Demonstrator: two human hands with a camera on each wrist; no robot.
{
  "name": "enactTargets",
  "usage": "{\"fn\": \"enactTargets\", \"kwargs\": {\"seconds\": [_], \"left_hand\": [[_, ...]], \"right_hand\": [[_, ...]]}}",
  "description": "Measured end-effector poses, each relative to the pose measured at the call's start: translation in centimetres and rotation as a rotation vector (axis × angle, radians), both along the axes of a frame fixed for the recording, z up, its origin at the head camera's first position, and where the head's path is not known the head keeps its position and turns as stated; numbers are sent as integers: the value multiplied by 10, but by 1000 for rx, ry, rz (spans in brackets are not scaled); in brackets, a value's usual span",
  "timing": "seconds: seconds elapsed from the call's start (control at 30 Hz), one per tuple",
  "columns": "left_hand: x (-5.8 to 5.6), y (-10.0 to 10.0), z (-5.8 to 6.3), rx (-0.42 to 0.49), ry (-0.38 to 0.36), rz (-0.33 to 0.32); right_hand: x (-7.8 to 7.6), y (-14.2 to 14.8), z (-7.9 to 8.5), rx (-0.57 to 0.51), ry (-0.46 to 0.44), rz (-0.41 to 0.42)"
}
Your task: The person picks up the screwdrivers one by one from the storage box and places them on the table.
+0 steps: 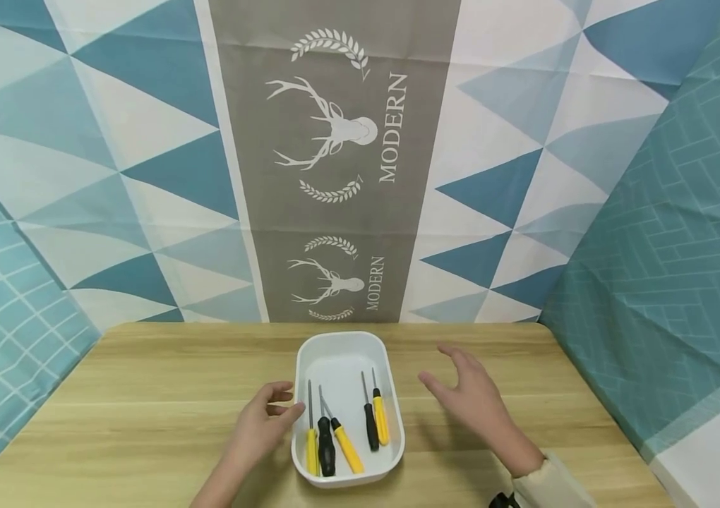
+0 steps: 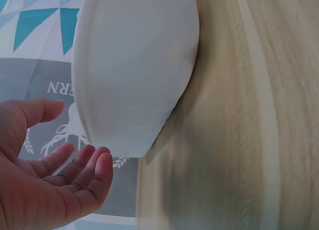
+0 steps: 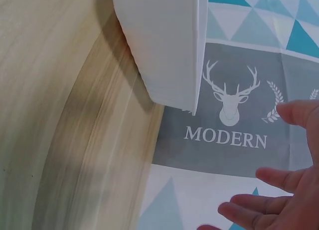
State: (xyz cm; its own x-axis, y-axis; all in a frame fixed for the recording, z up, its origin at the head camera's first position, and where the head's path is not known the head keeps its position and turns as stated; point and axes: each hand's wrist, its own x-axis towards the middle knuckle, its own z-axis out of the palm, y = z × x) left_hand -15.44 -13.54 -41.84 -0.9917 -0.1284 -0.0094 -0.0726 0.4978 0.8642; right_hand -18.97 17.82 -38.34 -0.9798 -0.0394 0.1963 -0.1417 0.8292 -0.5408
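Observation:
A white tray point(image 1: 347, 353) stands on the table with several screwdrivers lying in it. On its left side are a yellow-handled screwdriver point(image 1: 312, 451), a black-handled one point(image 1: 326, 448) and a slanting one with a yellow and black handle point(image 1: 349, 448). A smaller black-handled screwdriver point(image 1: 371, 429) and another yellow one point(image 1: 381, 420) lie to the right. My left hand point(image 1: 265, 422) is at the tray's left rim, fingers relaxed and thumb overlapping the rim in the head view. To the right of the tray, my right hand point(image 1: 471, 395) hovers apart from it, fingers spread and holding nothing.
The wood-grain table point(image 1: 176, 381) extends on both sides of the tray. Behind it hangs a patterned cloth point(image 1: 347, 282) with deer heads and triangles. Teal cloth point(image 1: 665, 296) borders the right side, and light blue checked cloth point(image 1: 4, 331) the left.

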Motion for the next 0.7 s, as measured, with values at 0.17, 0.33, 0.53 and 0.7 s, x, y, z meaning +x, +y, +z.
{"fn": "enactTargets", "kwargs": {"seconds": [0.17, 0.33, 0.53, 0.7], "left_hand": [[-3, 3, -2, 13, -14, 6], [-4, 4, -4, 22, -18, 7], [-6, 4, -10, 46, -35, -3], [-6, 3, -11, 55, -31, -5]], "right_hand": [[1, 2, 1, -50, -23, 6], [1, 1, 3, -96, -51, 15], [3, -3, 6, -161, -124, 5], [5, -6, 6, -210, -148, 4]]}}
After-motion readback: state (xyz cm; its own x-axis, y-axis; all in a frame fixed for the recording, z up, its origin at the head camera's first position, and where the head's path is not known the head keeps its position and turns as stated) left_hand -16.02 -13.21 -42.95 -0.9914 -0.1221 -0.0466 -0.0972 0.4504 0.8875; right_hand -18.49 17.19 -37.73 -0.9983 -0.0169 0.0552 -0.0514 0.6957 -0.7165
